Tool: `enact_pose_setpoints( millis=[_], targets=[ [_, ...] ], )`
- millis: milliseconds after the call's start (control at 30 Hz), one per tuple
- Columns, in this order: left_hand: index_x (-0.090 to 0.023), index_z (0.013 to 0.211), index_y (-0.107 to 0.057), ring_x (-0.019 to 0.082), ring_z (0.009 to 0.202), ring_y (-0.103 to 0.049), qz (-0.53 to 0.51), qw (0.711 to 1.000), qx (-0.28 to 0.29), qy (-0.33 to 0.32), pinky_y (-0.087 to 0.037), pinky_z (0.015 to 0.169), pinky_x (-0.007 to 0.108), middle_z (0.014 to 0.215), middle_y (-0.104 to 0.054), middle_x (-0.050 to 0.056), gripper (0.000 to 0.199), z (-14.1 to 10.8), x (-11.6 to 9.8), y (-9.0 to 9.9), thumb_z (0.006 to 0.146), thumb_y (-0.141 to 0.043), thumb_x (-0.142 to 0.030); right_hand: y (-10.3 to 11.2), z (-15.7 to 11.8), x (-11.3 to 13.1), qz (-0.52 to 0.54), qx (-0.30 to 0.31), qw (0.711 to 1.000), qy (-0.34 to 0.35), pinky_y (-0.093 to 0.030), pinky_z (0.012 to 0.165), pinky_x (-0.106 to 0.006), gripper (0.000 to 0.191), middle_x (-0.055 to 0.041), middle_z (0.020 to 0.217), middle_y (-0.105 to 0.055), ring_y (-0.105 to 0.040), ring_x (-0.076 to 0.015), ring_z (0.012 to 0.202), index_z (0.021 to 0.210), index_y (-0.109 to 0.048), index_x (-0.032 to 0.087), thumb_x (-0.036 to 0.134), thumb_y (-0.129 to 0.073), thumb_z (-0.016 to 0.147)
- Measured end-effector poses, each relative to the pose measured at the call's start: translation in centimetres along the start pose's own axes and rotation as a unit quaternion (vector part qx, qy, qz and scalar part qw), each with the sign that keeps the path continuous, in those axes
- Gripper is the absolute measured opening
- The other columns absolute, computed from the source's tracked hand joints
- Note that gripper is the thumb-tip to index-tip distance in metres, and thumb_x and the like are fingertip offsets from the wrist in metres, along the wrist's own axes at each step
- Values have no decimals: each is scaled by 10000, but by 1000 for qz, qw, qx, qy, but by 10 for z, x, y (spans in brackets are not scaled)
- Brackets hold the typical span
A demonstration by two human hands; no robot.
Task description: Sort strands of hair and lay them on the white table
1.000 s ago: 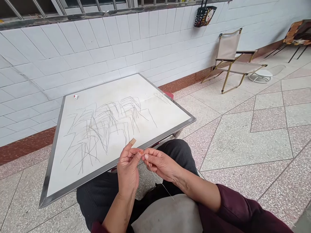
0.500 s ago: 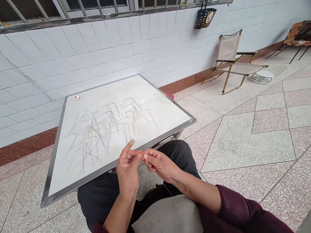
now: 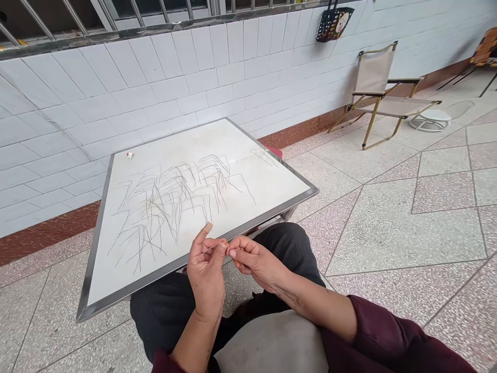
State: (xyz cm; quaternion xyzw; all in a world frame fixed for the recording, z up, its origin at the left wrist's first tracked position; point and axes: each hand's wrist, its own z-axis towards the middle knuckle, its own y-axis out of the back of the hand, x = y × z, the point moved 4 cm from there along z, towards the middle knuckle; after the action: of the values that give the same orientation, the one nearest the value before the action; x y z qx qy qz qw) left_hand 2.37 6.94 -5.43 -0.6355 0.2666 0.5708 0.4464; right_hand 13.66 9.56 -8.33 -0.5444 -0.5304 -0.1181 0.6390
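Observation:
My left hand [image 3: 207,269] and my right hand [image 3: 254,259] meet above my lap, in front of the table's near edge. Thumb and fingertips of both are pinched together on a thin wire [image 3: 208,249], which crosses the left palm and shows again below the right fingers. A small orange-red spot shows between the fingertips; what it is I cannot make out. A tan wrap [image 3: 208,227] covers the tip of one raised left finger. Many thin, bent wires [image 3: 174,191] lie loosely spread across the white table [image 3: 267,207].
The table's metal rim [image 3: 199,263] runs just beyond my knees. A small red-and-white item [image 3: 130,155] sits at its far left corner. Beyond stand a folding chair [image 3: 376,77] and a white round stand [image 3: 429,120]. A patterned bag [image 3: 334,24] hangs on the tiled wall.
The view has shifted slightly, so the table appears a little further right. Both hands keep their pinch; more of the wire and the orange-red spot now shows at the fingertips.

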Motion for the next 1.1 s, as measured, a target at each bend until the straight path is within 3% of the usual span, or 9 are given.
enact_pose_setpoints(
  millis=[233,500,800,967,1100],
  targets=[
    [-265,1216,-665,82,738,-629,5,1000,-29,3,-502,781,199,794,-649,-45,481,-1,-3,3,752,-791,-251,-1,0,-4,17,31,999,-27,-178,492,-211,326,43,632,-514,-377,-73,558,876,-646,172,447,-784,769],
    [-265,1230,-654,96,715,-615,-10,999,-39,-10,-510,792,241,789,-631,-39,492,0,-5,4,757,-787,-268,-3,1,-4,29,43,998,-44,-186,493,-209,366,43,629,-519,-355,-67,545,820,-632,162,473,-806,733],
    [-272,1192,-688,100,812,-596,-45,996,57,43,-499,831,227,844,-628,-18,477,3,0,1,731,-808,-261,1,-1,0,38,30,998,-34,-183,483,-208,364,38,628,-521,-349,-63,532,767,-611,155,462,-804,734],
    [-267,1198,-675,88,782,-580,-57,997,32,39,-486,820,210,810,-595,-35,471,3,3,3,744,-798,-241,6,-3,5,-80,28,996,5,-255,502,-212,350,31,698,-555,-399,-82,570,911,-646,183,471,-775,758],
    [-260,1192,-680,95,809,-590,-42,999,15,15,-481,844,216,816,-598,-29,448,2,3,5,758,-788,-252,10,-4,9,-211,6,974,79,-329,583,-239,282,22,733,-575,-439,-99,622,917,-673,193,439,-738,797]
  ],
)
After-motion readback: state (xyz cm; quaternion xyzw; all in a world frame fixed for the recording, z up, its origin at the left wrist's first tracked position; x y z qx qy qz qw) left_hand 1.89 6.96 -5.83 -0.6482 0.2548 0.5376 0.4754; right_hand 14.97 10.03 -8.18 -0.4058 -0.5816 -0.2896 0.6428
